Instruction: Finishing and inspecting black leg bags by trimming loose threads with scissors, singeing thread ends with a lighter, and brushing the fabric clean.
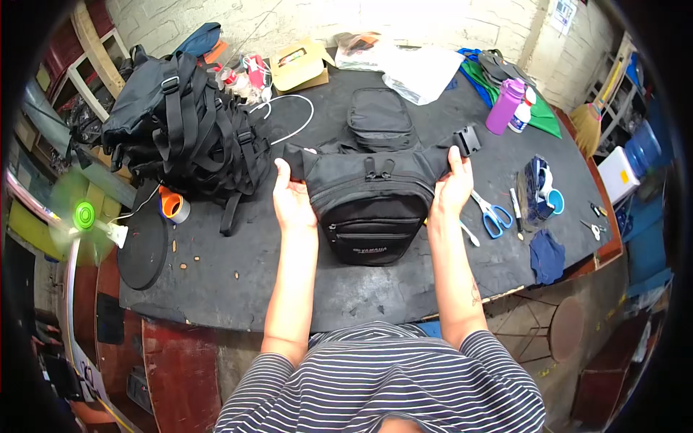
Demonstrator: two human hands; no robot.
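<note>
A black waist bag (pixel 375 209) with zipped front pockets is held upright between my two hands over the dark table. My left hand (pixel 292 195) grips its left side wing, thumb on the near face. On the opposite side my right hand (pixel 453 186) is closed round the other wing, just below a black plastic buckle (pixel 468 140). Two zipper pulls hang at the top of the main compartment. Behind the bag lies another black zipped pouch (pixel 379 115), flat on the table. Blue-handled scissors (pixel 494 219) rest right of my right hand.
Black backpacks (pixel 180 123) are piled at the left. A purple bottle (pixel 505 107), a cardboard box (pixel 299 66) and a white plastic bag (pixel 422 72) stand along the back. Tape rolls (pixel 173 206), a marker (pixel 515 204) and a dark cloth (pixel 547 257) lie about. A fan (pixel 84 215) spins at left.
</note>
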